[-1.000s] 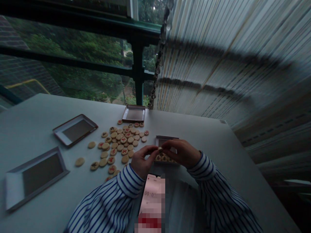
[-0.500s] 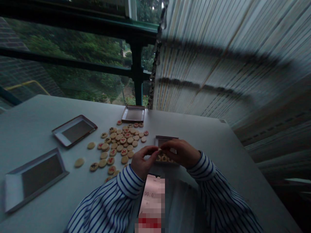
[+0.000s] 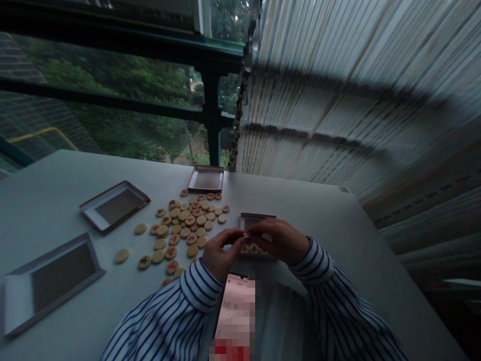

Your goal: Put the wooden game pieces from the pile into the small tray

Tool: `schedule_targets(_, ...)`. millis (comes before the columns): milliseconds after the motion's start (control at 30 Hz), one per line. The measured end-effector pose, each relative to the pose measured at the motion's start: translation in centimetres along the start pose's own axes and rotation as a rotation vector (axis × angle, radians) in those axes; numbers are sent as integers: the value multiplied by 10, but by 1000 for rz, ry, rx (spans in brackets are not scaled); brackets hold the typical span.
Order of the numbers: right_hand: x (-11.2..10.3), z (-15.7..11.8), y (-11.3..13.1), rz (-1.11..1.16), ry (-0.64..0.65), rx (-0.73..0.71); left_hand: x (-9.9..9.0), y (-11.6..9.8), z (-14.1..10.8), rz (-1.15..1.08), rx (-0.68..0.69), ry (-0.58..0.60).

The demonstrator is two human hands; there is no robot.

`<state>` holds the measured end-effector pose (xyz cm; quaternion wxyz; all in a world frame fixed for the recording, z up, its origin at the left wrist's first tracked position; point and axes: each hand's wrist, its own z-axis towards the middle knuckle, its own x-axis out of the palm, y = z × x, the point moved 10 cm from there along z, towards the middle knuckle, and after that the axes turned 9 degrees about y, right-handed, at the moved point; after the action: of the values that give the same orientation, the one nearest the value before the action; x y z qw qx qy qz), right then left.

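Note:
My left hand (image 3: pixel 222 253) and my right hand (image 3: pixel 280 239) meet fingertip to fingertip above a small box (image 3: pixel 257 216). Between their pinched fingers is a small, pale round Chinese chess piece (image 3: pixel 246 235), mostly hidden by the fingers. Inside the box, a row of chess pieces (image 3: pixel 254 248) with dark characters lies along the near side; my right hand covers part of it. To the left spreads a loose heap of wooden chess pieces (image 3: pixel 185 232), some plain side up, others showing red or black characters.
A brown-edged box part (image 3: pixel 147 199) lies at the left, with a larger grey-white tray (image 3: pixel 101 273) nearer me. Another shallow box part (image 3: pixel 206 190) stands at the back. A phone (image 3: pixel 235 306) with a timer lies between my forearms. Beyond the table (image 3: pixel 311 200) hangs a string curtain (image 3: pixel 300 100).
My hands stay almost in place, fingertips still together over the box. The view has tilted very slightly, so the table sits a little lower. The heap looks unchanged.

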<state>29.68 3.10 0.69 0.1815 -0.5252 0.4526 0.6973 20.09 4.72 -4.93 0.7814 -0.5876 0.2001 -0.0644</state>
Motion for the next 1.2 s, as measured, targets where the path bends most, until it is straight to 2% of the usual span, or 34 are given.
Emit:
schedule_targets(233, 0, -1, -2, -1, -7, 20, -3, 3, 0, -42, -28, -31)
schedule_targets(433, 1, 0, -6, 12, -7, 40, 3, 11, 0, -133, -76, 3)
schedule_targets(800, 1, 0, -5, 7, 2, 26, 1, 11, -1, -88, -59, -13)
schedule_targets(1200, 2, 0, -4, -12, 1, 19, 1, 15, 0, -145, -90, -9)
